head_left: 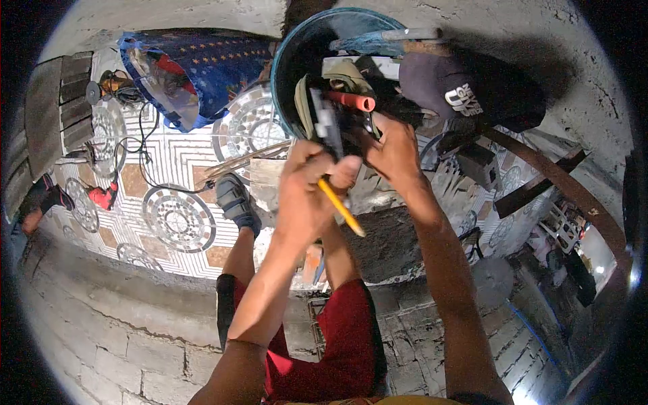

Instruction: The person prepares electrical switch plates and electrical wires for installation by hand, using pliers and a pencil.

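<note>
My left hand (310, 177) is closed, with a yellow pencil (342, 208) sticking out below its fingers towards me. A blurred black and silver object (329, 125) rises from the same hand. Just to the right, my right hand (399, 150) is closed with its thumb up beside a dark, blurred shape; I cannot tell what it grips. A red tube (352, 100) points right, directly above the hands. Behind them an olive and black bag (305, 108) lies at the mouth of a large teal bucket (275, 84).
A dark cap (466, 88) rests on the bucket's right side, near a brush with a grey handle (418, 34). A blue starred sack (219, 81) lies left on the patterned tiles. A cable (145, 152) crosses the floor. Rusty metal bars (553, 169) lean at right.
</note>
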The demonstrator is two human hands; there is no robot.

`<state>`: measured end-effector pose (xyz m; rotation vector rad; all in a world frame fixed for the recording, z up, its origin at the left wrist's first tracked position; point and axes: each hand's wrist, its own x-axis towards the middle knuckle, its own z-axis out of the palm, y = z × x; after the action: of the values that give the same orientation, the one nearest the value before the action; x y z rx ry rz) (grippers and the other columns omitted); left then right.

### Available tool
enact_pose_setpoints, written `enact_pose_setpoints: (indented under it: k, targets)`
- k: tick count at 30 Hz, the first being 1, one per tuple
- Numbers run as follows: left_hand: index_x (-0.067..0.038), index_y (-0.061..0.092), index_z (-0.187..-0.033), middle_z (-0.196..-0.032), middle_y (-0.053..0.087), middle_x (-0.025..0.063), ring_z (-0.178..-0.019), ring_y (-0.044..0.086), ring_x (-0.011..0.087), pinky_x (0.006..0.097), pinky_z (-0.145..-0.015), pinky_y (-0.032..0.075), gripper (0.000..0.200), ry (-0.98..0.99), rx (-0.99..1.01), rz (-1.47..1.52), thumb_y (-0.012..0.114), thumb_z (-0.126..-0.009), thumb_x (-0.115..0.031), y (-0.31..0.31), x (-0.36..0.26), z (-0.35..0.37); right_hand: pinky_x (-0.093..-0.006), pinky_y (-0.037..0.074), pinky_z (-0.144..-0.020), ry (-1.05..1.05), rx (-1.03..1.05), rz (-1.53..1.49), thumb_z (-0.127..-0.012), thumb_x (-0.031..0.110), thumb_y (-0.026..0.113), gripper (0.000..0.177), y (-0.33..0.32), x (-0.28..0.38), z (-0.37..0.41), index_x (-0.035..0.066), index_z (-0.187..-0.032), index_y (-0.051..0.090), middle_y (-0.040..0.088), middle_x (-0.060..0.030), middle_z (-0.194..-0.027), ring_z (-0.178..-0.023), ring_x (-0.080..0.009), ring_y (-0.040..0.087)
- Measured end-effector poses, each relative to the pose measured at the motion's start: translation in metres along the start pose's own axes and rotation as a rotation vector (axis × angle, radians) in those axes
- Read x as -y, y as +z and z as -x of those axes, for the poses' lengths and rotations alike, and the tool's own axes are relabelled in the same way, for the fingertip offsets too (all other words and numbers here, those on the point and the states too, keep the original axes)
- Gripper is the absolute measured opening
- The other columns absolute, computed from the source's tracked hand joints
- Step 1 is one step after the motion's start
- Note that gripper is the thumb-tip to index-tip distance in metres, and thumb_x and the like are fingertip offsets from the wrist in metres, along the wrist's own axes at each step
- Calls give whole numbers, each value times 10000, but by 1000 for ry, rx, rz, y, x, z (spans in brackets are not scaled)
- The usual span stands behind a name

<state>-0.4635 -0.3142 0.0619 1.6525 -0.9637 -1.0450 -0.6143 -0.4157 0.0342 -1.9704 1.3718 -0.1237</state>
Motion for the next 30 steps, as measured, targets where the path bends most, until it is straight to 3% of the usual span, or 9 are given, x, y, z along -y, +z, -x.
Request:
enact_pose_setpoints:
  k: [3, 7, 10, 12, 14, 18, 20, 23, 30]
  targets:
    - [2, 633, -750, -769, 496, 52, -706, 467, 146, 244, -614, 371, 170, -113, -40, 44, 721, -824, -123, -24, 29, -2, -290, 476, -610, 174, 72, -215, -859, 152, 652, 216, 2, -5, -9, -13, -999, 645, 648, -61, -729, -659, -82, 555]
    - [-33, 682, -815, -825, 533, 45, -728, 497, 128, 260, -665, 420, 116, -180, 105, 223, 641, -777, 69, -11, 48, 13, -299, 476, -606, 229, 105, 71, -849, 153, 667, 167, 8, 4, -13, -2, -906, 643, 638, -58, -687, -641, -97, 577]
    - [-33, 671, -779, -788, 543, 74, -747, 541, 203, 330, -670, 433, 67, -162, 92, 146, 727, -782, -68, 17, 36, 21, -316, 470, -624, 85, -52, -39, -839, 175, 659, 197, 17, -28, 8, -12, -890, 620, 641, -127, -732, -653, -158, 607]
    - [-26, 637, -720, -742, 521, 150, -707, 551, 307, 400, -645, 439, 365, -120, 132, 12, 690, -839, -367, 19, 22, 24, -335, 471, -631, 136, -68, -188, -838, 139, 623, 159, 7, -42, 18, -10, -894, 613, 640, -161, -766, -664, -213, 618]
    - [-28, 637, -725, -759, 547, 167, -703, 567, 337, 429, -673, 450, 412, -97, 173, 35, 648, -857, -418, 23, 18, 26, -356, 474, -659, 284, -15, 18, -820, 92, 587, 131, -16, -29, 19, -2, -906, 614, 644, -174, -775, -692, -253, 628]
    - [-12, 637, -806, -780, 589, 147, -721, 597, 281, 383, -681, 460, 283, -347, 253, 414, 581, -920, -264, 13, 27, 27, -438, 475, -724, 24, -168, 455, -782, 117, 619, 203, -24, -49, 16, 23, -963, 618, 644, -180, -818, -772, -356, 619]
    - [-6, 631, -842, -749, 613, 40, -712, 549, 128, 302, -655, 457, 186, -388, 120, 584, 524, -945, -119, 8, 46, 26, -454, 466, -732, 161, -92, 151, -801, 123, 625, 188, -37, -40, 12, 48, -972, 632, 638, -152, -855, -801, -370, 605]
    - [-46, 672, -960, -771, 595, 13, -747, 530, 116, 257, -716, 430, 253, -604, 62, 513, 479, -989, -207, -25, 49, 7, -374, 497, -711, 238, 4, 126, -790, 251, 716, 282, -40, -11, 6, 5, -917, 665, 683, -151, -837, -768, -266, 655]
    - [16, 532, -1207, -827, 609, 70, -759, 532, 120, 277, -713, 463, 320, -452, 204, 251, 466, -1000, -219, -25, 73, 15, -244, 458, -602, 183, 7, -75, -843, 115, 675, 168, 6, 9, -10, -1, -963, 664, 651, -32, -751, -669, -51, 551]
